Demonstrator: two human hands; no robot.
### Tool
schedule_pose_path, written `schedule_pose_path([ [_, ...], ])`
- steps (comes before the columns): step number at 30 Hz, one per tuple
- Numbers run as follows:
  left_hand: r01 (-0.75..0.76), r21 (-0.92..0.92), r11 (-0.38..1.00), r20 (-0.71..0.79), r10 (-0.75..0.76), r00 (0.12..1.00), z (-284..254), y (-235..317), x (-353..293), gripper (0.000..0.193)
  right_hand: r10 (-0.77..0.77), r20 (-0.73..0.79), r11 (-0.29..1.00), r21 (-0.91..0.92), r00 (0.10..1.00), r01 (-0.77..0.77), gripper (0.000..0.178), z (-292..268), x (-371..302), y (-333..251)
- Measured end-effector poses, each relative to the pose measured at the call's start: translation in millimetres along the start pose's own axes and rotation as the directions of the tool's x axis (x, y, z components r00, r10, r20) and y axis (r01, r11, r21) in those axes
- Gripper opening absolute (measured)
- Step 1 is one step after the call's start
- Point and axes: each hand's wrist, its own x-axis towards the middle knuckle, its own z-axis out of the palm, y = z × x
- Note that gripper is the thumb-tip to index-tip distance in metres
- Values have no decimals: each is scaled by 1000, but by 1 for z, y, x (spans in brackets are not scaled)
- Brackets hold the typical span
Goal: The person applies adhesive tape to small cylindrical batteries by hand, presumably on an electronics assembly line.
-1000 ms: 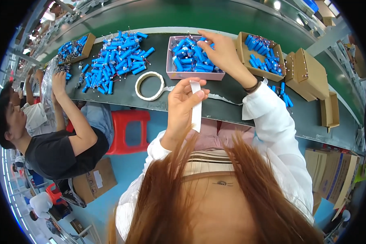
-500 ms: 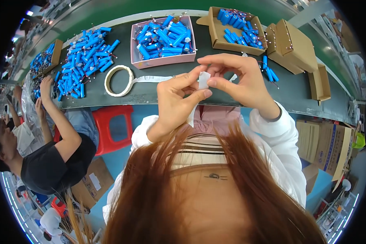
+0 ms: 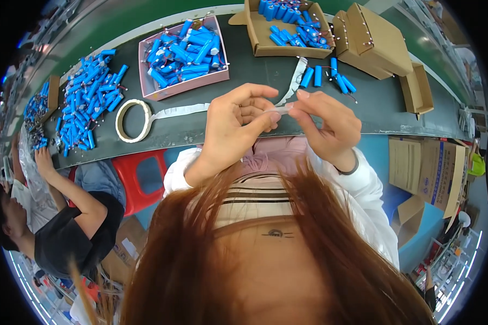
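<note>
White piece (image 3: 279,110): between the hands, pinched at both ends; too small to tell whether flat or folded.
Blue cells, loose pile (image 3: 89,103): well left of the left hand, a co-worker's hand (image 3: 44,161) beside its near end.
Tape roll (image 3: 119,122): left of the left hand, its tape run (image 3: 181,111) reaching to that hand.
Pink box (image 3: 192,85): beyond the left hand, heaped with wired cells.
Left hand (image 3: 228,124): fingers curled, thumb nearly closed, gripping the piece's left end.
Wavy strip (image 3: 295,78): beyond the fingertips; whether it joins the tape run, I cannot tell.
Right hand (image 3: 331,122): thumb and forefinger pinched on the right end, other fingers curled.
Loose cells (image 3: 318,76): just beyond the right hand.
Risk: a slipping pinch could let the piece fold or, if tacky, cling to skin; a sweeping left hand could drag the tape run and shift the roll.
Edges and room: bench edge (image 3: 379,134) near the wrists; cardboard tray (image 3: 293,51) bounds forward reach; open bench top right of the right hand.
</note>
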Motion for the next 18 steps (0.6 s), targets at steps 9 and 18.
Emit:
schedule_pose_path([
  [9, -17, 152, 988, 138, -4, 990, 32, -2, 24, 6, -213, -76, 948, -257, 974, 188, 16, -35, -18, 11],
  [18, -74, 157, 985, 142, 51, 989, 53, -16, 33, 2, -56, -197, 963, -271, 979, 1, 25, -42, -42, 8],
])
